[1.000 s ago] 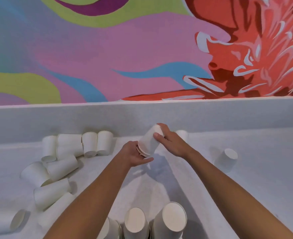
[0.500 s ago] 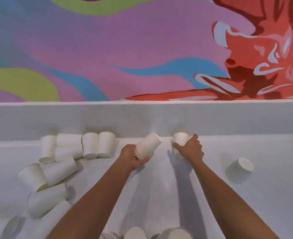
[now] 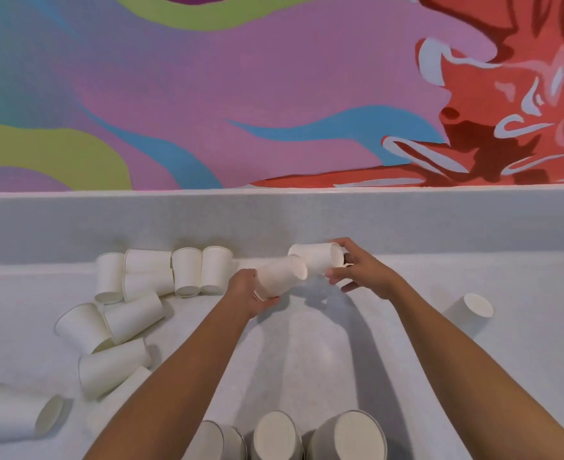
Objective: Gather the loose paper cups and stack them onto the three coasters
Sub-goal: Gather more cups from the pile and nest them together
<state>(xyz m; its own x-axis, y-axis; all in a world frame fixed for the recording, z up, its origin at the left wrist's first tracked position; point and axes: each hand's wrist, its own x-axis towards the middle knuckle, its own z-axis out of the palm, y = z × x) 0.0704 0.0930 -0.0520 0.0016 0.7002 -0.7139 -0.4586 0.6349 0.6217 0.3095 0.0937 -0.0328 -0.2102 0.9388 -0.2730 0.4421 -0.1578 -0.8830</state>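
left hand [image 3: 249, 293]: fingers and thumb curled round the left-hand cup [image 3: 282, 277], gripping it at its rim end and holding it clear of the counter [image 3: 307, 360].
left-hand cup: tilted, with the closed base pointing up and to the right and the rim end down in the palm. More than one rim edge seems to show there, so it may be several cups nested; I cannot be sure.
right hand [image 3: 365, 273]: fingers [image 3: 343, 242] over the top and thumb beneath, pinching the right-hand cup [image 3: 317, 260] at its right end.
right-hand cup: on its side in the air near the back wall [image 3: 274, 220], long axis running left to right across my view. Its left end sits just behind the base of the left-hand cup, touching or nearly so. I cannot tell which end is the mouth.
governing relation: the two cups meet end to end between the hands. The right hand carries the incoming cup and the left hand holds the receiver. I judge the next move needs both axes brought into line so that one cup sleeves over the other.
loose cups [image 3: 131, 318]: a cluster left of the left arm, most on their sides, well apart from both hands.
lone cup [image 3: 473, 310]: base up, right of the right arm.
three stacks [image 3: 347, 436]: base up at the near edge. The coasters are not visible and are presumably beneath them.
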